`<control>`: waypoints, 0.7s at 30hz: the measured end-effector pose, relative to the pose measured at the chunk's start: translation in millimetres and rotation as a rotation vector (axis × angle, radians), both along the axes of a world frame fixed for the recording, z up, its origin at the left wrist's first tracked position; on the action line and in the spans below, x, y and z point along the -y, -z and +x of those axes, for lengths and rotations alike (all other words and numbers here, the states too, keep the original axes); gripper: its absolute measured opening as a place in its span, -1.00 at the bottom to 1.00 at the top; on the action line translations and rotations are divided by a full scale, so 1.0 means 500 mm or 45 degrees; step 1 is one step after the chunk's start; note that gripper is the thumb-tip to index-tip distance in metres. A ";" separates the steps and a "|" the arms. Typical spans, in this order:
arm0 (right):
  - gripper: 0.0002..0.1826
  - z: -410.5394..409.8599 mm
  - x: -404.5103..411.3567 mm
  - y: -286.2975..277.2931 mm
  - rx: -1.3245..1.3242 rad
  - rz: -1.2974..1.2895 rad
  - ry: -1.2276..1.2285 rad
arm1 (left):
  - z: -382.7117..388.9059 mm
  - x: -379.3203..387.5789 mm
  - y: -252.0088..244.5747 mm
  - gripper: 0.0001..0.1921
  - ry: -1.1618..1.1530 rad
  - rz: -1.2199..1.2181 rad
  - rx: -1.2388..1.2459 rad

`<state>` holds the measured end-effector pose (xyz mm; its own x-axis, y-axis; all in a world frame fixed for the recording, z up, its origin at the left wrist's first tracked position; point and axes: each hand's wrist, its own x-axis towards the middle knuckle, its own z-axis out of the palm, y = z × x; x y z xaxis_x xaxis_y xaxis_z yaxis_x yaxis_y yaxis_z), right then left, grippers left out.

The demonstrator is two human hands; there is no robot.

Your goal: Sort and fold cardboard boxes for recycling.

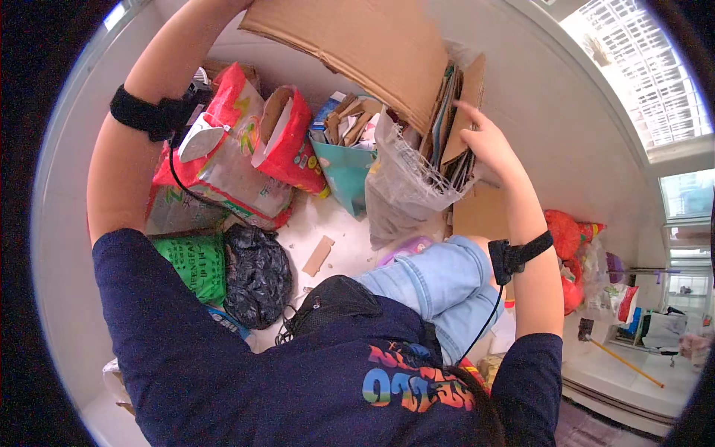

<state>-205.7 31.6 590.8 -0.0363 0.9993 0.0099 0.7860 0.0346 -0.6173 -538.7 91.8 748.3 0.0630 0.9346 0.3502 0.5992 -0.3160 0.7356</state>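
My right hand (pixel 485 137) is at an upright brown cardboard piece (pixel 466 112), with its index finger and thumb apart against the face of the piece. Its other fingers are hard to make out. Beside that piece, several folded cardboard sheets (pixel 444 109) stand on edge in a torn, translucent plastic bag (pixel 399 187). A large cardboard panel (pixel 357 42) slants over the bag and runs out past the top edge. My left hand lies beyond the top edge; only the forearm shows, reaching towards the panel's left corner.
Left of the bag stand a teal bin (pixel 341 167) filled with cardboard scraps (pixel 352 120) and red-and-clear packaging bags (pixel 246 167). A black plastic bag (pixel 257 274) and a green bag (pixel 195 265) lie nearer me. One flat scrap (pixel 319 256) is on the floor. A wall (pixel 536 112) rises at right.
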 end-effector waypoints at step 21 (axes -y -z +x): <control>-0.62 -0.116 -0.058 0.019 1.107 -0.127 0.247 | 0.025 -0.007 0.002 -0.61 0.211 -0.170 0.234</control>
<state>-263.8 60.7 581.5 0.1793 0.9834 -0.0295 0.9638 -0.1696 0.2056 -526.2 95.2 747.0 0.1659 0.9553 0.2447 0.4001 -0.2920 0.8687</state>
